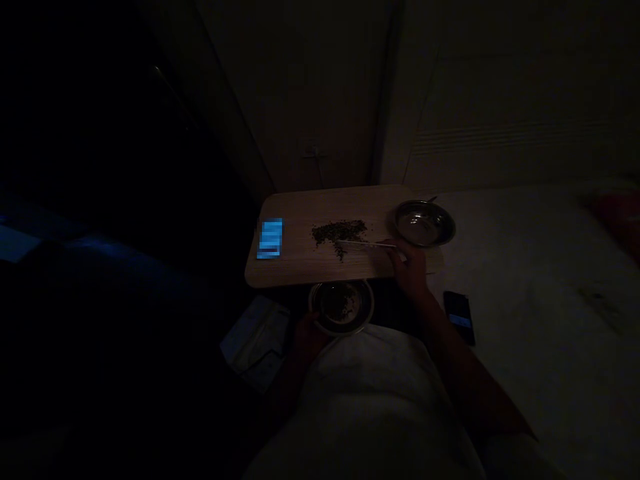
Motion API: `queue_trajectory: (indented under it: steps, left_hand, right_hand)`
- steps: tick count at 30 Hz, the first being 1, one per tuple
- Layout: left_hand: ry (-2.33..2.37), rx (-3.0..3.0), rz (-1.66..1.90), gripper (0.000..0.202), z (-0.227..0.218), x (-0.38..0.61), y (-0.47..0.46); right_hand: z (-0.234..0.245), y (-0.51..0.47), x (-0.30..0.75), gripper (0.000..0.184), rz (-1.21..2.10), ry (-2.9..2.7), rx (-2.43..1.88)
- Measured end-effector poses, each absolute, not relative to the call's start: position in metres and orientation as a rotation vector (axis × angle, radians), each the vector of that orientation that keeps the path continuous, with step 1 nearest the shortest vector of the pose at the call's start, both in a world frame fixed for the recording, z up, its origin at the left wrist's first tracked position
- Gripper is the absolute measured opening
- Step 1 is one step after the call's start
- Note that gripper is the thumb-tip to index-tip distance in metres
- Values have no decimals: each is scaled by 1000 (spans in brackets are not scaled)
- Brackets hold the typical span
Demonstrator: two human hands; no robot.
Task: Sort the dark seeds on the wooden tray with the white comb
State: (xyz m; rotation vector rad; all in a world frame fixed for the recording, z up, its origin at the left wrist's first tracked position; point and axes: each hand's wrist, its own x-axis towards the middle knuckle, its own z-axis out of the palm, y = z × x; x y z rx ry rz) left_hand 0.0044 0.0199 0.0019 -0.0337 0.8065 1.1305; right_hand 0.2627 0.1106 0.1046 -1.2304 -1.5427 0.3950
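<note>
My right hand point(411, 269) is closed on one end of a thin, pale, stick-like tool point(370, 245); the dim light hides its exact kind. The tool's far end touches a spread-out pile of small dark pieces point(333, 232), like seeds or grains, on a wooden board point(295, 267). Below the board's near edge, my left hand point(310, 333) grips the left rim of a metal bowl point(367, 317). Inside that bowl lie more small dark pieces. Shadow partly hides the left fingers.
A second metal bowl point(425, 223), with a handle-like end sticking up at its rim, stands at the board's right end. A lit, blurred screen point(270, 238) lies at the left end. A phone point(459, 318) rests on the pale surface to the right. Behind the board rises a wall.
</note>
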Motion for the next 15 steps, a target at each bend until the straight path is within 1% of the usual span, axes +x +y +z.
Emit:
queue_trajectory:
  steps: [5,10,15]
  left_hand:
    - [799,-35,1075,30,5,6,21]
    - [787,-41,1132,35,-3,2,21]
    - [796,-42,1111,41,-12,-2,21]
  right_hand:
    - [110,107,260,27,471,-1620,-1212]
    - [111,104,270,26,464,-1605,-1225]
    - [109,104,277,25,438,-1555,-1250]
